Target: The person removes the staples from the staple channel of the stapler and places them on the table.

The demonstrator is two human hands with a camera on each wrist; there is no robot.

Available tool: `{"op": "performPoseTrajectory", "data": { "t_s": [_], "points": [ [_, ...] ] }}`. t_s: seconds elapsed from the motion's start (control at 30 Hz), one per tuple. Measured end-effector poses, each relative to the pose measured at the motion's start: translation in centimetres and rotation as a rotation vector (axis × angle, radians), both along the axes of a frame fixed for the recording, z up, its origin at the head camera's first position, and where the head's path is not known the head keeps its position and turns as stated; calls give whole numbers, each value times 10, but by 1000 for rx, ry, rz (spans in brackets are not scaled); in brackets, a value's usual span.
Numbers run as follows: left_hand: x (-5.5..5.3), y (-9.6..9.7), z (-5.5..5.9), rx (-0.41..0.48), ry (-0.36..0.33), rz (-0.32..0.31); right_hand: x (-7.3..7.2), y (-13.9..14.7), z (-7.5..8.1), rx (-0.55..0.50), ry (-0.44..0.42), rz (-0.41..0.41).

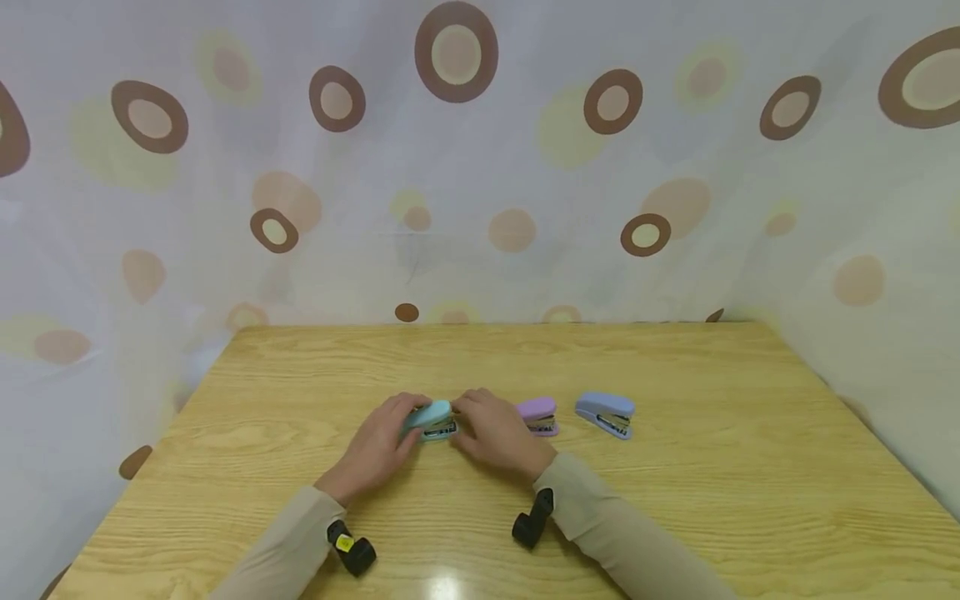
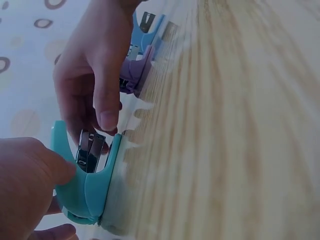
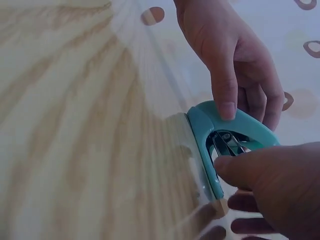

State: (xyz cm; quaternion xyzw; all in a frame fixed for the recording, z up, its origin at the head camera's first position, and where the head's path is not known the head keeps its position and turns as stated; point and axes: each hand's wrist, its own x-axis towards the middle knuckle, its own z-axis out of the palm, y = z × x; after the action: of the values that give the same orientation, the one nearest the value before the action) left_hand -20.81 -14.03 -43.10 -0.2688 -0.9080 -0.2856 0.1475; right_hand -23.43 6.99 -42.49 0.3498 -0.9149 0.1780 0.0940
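Note:
A teal stapler sits on the table between the two hands, its top arm raised from its base and the metal staple channel showing. My left hand grips its rear end, the thumb on the near side and the fingers over the far side. At the front end is my right hand, thumb and fingers loosely bent around the tip. In the left wrist view the right thumb points down just above the stapler's base. The right wrist view shows the teal body beneath the left thumb, with the right thumb overlapping its front.
A purple stapler stands right of the right hand, partly hidden by it. Farther right is a blue stapler, angled on the wooden table. A patterned cloth hangs behind the table's far edge.

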Motion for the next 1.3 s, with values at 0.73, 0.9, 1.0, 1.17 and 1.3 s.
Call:
{"op": "performPoseTrajectory", "data": {
  "t_s": [0.73,0.9,1.0,1.17,1.3],
  "points": [
    [-10,13,8,41,47,-139,-9,-10,7,4,-95,-126],
    [-12,14,12,19,61,-168,-10,-9,10,1,-119,-143],
    [-12,15,13,14,33,-161,-10,-9,8,-6,-123,-141],
    [-10,13,11,57,2,-136,-9,-9,3,-4,-121,-141],
    [-9,10,9,109,-5,-98,-9,-8,2,6,-123,-148]
  ]
}}
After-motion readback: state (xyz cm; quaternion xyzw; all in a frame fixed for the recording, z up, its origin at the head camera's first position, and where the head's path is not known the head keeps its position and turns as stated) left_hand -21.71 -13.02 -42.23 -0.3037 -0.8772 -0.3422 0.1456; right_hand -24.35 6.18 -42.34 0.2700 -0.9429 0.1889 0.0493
